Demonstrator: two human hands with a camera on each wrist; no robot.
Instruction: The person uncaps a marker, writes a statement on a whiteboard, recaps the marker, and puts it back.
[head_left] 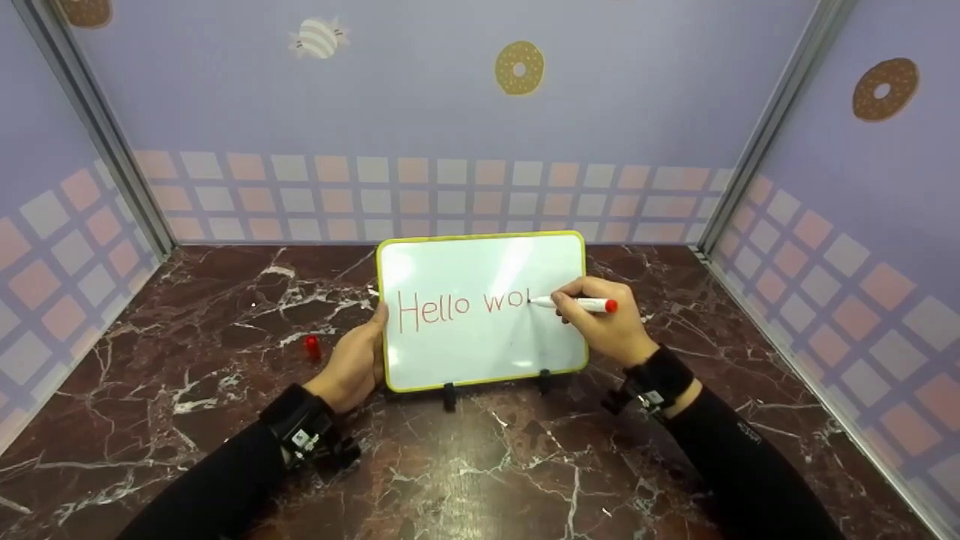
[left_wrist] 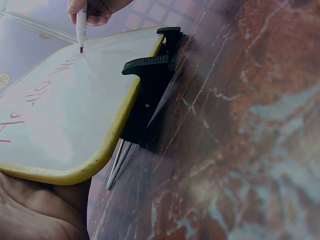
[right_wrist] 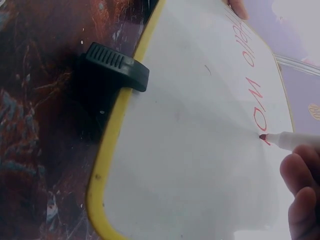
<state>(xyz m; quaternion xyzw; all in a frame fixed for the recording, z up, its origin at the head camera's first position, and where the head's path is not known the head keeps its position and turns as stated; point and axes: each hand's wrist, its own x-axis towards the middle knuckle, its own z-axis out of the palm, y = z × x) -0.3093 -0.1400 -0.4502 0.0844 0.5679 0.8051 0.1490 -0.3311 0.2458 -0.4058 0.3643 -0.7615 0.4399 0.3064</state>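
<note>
Red lettering [head_left: 462, 306] stands mid-word, right hand [head_left: 611, 319] pinching the marker [head_left: 592, 304], left hand [head_left: 352, 366] gripping the whiteboard's [head_left: 484, 337] left edge; next stroke probably wants a steady tip.

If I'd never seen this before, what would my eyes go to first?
Probably the whiteboard with the yellow rim, propped up mid-table, with red letters saying "Hello wo" and part of another letter. Next, the white marker with a red end, in the right hand, its tip at the last letter. Then the little red cap, left of the board, near the left hand.
</note>
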